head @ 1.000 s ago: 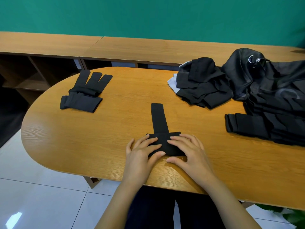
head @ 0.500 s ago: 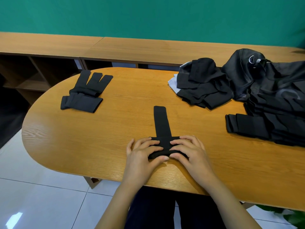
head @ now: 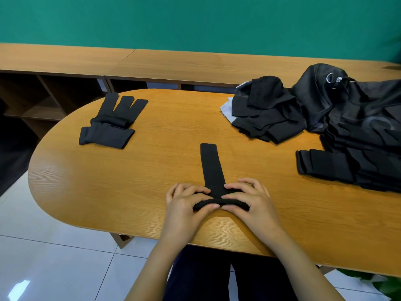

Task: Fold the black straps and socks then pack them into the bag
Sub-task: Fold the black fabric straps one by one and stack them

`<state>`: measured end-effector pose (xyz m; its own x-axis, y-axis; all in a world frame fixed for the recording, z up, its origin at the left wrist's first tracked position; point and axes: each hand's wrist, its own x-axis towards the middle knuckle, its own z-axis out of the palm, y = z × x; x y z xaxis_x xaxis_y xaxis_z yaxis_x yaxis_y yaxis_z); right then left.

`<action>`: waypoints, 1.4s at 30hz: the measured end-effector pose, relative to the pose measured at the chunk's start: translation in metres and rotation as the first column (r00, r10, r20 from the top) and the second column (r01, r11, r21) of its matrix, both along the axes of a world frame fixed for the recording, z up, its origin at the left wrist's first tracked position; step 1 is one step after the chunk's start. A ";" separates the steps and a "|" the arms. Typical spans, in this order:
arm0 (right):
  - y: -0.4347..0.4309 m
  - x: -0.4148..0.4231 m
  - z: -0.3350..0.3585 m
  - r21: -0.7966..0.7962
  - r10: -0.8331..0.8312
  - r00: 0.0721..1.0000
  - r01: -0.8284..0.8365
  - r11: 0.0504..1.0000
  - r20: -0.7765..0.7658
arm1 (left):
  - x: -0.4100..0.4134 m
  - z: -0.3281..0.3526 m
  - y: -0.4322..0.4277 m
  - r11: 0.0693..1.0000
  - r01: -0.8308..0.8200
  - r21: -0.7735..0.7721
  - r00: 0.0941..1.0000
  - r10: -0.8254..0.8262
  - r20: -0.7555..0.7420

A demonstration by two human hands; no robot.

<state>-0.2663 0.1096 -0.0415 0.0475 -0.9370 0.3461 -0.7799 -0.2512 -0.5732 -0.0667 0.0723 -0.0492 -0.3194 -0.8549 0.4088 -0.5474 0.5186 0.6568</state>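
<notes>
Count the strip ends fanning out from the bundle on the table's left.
3: left end, middle end, right end, side by side above the folded bundle; others may be hidden underneath.

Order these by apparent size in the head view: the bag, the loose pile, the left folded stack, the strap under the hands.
1. bag, cut off by the frame edge
2. loose pile
3. left folded stack
4. strap, partly rolled up

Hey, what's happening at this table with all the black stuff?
A person at a wooden table pinches the rolled near end of a black strap with left hand and right hand; the rest lies flat. Folded pieces sit far left; a loose black heap and the bag lie on the right.
</notes>
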 end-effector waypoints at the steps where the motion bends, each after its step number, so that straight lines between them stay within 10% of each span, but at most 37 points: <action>1: 0.000 0.000 0.000 -0.004 0.003 1.000 -0.003 1.000 0.000 | 0.000 0.000 0.000 1.000 0.000 0.003 1.000 0.000 -0.004; 42: 0.001 0.001 0.002 0.116 -0.277 0.954 0.265 0.957 0.109 | 0.000 0.011 0.005 0.928 -0.339 0.158 0.937 0.348 -0.032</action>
